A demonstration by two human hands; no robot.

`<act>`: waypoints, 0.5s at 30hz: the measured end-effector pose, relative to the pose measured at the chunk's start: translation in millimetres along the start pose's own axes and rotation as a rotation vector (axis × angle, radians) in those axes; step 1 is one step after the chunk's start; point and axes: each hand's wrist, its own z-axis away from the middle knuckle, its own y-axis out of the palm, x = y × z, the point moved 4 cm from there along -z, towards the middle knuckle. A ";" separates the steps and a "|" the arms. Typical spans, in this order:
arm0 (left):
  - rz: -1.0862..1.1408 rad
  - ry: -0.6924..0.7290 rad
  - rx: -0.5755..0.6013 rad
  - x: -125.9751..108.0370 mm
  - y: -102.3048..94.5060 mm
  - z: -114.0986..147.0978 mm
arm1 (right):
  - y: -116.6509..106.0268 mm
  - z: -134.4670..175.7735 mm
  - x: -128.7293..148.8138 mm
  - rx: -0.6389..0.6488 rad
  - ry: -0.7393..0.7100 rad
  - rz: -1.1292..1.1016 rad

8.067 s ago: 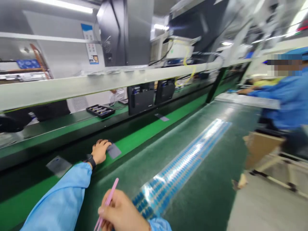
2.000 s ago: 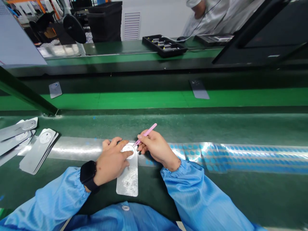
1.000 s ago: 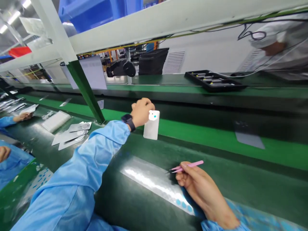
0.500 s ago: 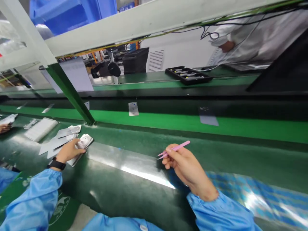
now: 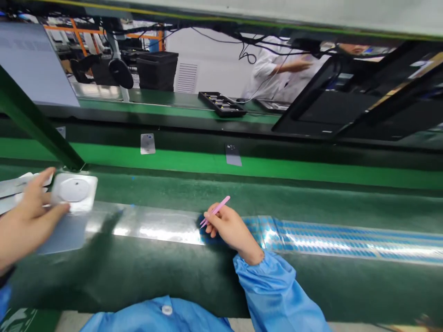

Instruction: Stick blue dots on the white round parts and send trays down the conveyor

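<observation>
My left hand (image 5: 29, 221) grips a pale grey phone back cover (image 5: 71, 230) between thumb and fingers at the left. Its upper end carries a white square piece with a round disc (image 5: 74, 190). A shadow falls on the bench to its right. My right hand (image 5: 231, 230) pinches pink tweezers (image 5: 219, 205), their tips pointing down to the left. Under those tips lies the left end of a strip of blue patterned stickers (image 5: 311, 235) on clear film, which the hand partly covers. Bare clear film (image 5: 155, 226) stretches between both hands.
More grey covers (image 5: 14, 186) lie behind my left hand. A green post (image 5: 38, 124) rises at the left. Beyond the bench, a green belt (image 5: 194, 161) bears flat phone covers (image 5: 147, 144). Farther back are a black tray (image 5: 223, 105), dark panels (image 5: 321, 101) and a person in white (image 5: 268, 69).
My view has swung right. My left hand has lifted a cover off the pile and turned it. My right hand has brought the tweezers down to the end of the blue strip.
</observation>
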 end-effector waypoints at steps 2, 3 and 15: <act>0.205 0.090 0.128 -45.9 26.6 24.1 | 6.1 2.5 -3.8 0.037 0.049 0.051; 0.264 0.154 0.179 -66.7 43.7 34.3 | 8.4 3.4 -4.4 0.051 0.070 0.073; 0.208 0.382 0.468 -130.1 128.6 80.2 | 11.9 1.7 -5.2 0.114 0.105 0.143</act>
